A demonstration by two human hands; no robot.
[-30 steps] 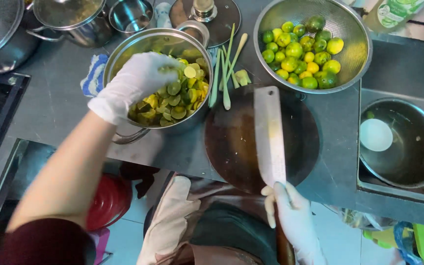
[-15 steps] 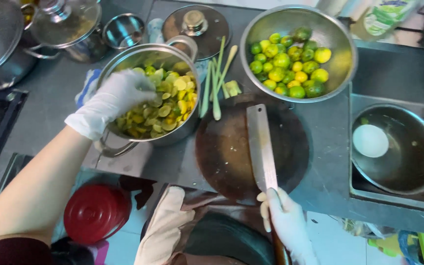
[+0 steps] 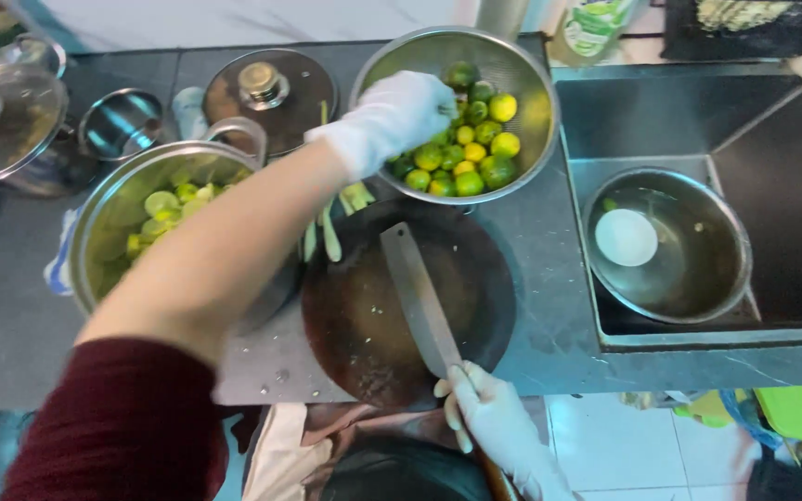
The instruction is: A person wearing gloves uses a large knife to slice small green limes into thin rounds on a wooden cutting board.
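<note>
Reaching: left hand (image 3: pixel 392 116), gloved, into colander (image 3: pixel 531 121) of calamansi (image 3: pixel 475 153); grasp cannot be determined
Holding: right hand (image 3: pixel 489 417) closed around cleaver (image 3: pixel 420 297) on chopping board (image 3: pixel 355 325)

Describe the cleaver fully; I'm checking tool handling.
The cleaver has a long, pale grey, rectangular metal blade lying flat on the round dark cutting board, tip toward the bowl of limes. Its handle is hidden inside the gloved right hand at the board's near edge. Small bits speckle the board beside it.

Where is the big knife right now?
The broad steel cleaver lies flat on the round dark wooden chopping board, centre of the head view, its handle in the gloved right hand.
</note>
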